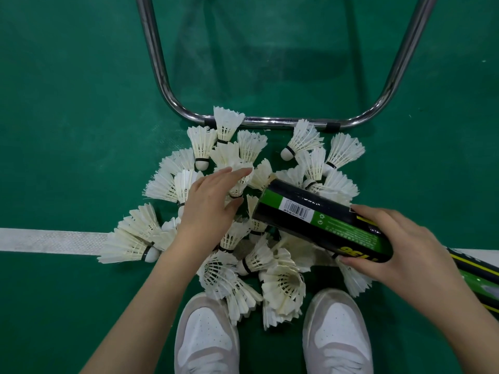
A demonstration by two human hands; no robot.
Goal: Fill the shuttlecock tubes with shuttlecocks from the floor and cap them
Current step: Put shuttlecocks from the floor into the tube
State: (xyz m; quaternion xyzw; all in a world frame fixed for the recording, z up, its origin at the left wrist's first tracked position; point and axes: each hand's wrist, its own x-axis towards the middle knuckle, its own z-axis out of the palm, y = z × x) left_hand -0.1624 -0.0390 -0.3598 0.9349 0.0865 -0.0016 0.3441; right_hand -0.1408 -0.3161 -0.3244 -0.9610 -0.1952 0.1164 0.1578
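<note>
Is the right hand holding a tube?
Yes, the right hand grips the black and green tube above the shuttlecocks.

Both bare forearms reach forward and down from the bottom of the view, the left from lower left, the right from lower right. The left hand (pixel 209 201) is held palm down, its fingers straight and close together, pointing up and to the right, the thumb spread apart below them; nothing is clasped in it. The right hand (pixel 391 244) is turned toward the left, its fingers arched over the top of a tube (pixel 321 220) and its thumb pressed along the near side, so its grip closes round the tube.
</note>
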